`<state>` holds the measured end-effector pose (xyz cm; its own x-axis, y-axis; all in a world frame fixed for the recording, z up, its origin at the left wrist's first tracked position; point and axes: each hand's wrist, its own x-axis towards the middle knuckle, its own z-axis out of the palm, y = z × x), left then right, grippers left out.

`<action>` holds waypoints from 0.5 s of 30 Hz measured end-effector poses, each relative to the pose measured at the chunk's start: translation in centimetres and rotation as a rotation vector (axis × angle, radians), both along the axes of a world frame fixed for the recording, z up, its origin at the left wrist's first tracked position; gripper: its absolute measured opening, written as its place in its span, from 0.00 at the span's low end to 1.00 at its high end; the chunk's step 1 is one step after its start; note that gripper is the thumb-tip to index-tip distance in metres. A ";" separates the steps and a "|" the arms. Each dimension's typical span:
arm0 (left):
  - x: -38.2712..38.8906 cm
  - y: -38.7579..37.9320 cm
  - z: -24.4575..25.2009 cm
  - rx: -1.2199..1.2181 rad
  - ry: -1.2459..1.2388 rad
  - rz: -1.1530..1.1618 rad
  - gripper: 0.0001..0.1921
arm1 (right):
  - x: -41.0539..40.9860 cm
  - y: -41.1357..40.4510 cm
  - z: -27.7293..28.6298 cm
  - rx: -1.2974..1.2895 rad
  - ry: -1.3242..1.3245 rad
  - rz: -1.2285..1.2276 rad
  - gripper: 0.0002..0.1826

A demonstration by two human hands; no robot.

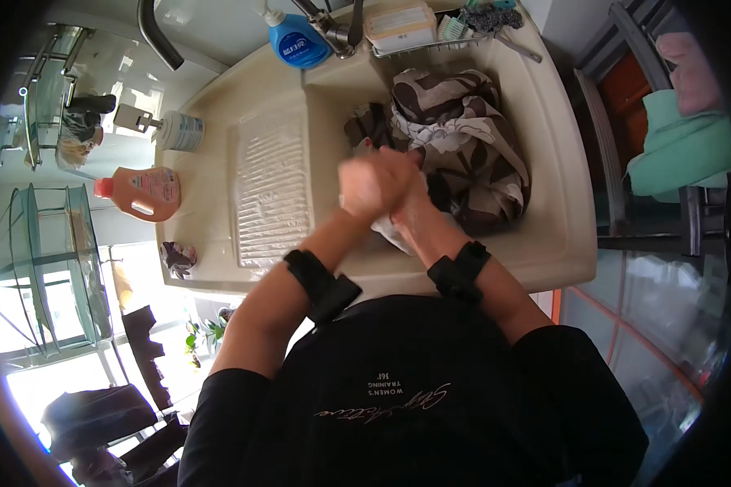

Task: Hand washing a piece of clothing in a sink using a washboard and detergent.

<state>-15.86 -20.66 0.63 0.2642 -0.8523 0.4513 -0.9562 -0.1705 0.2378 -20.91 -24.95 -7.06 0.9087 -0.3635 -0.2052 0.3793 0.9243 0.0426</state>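
Observation:
Over the basin of a beige laundry sink [563,201], my left hand [365,182] and my right hand [413,185] are pressed together, slightly blurred. Both are closed around a whitish cloth [393,234], whose edge hangs below the wrists; most of it is hidden by my fingers. A pale bit with a red spot shows just above the knuckles. Right beside the right hand, a bunched brown-and-white floral fabric [463,146] fills much of the basin. A darker fold of patterned fabric [368,119] lies above my hands.
Left of the basin is a ridged washboard [274,195], which looks wet. An orange detergent jug [152,195], a white pump bottle [181,131] and a small patterned cloth [178,259] sit along the left side. A blue pump bottle [296,39], faucet [335,30] and brush rack [432,45] line the back.

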 end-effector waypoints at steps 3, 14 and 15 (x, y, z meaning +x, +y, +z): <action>-5.3 -0.8 1.4 0.010 -0.030 -0.114 0.08 | -0.4 -2.6 -8.0 0.011 -0.549 0.129 0.13; -3.2 -0.1 2.0 0.004 0.075 -0.103 0.10 | -0.3 -2.1 -5.7 -0.031 -0.418 0.172 0.16; -1.2 -0.3 1.8 0.004 0.111 -0.052 0.14 | 0.3 -1.1 -3.7 -0.027 -0.416 0.195 0.16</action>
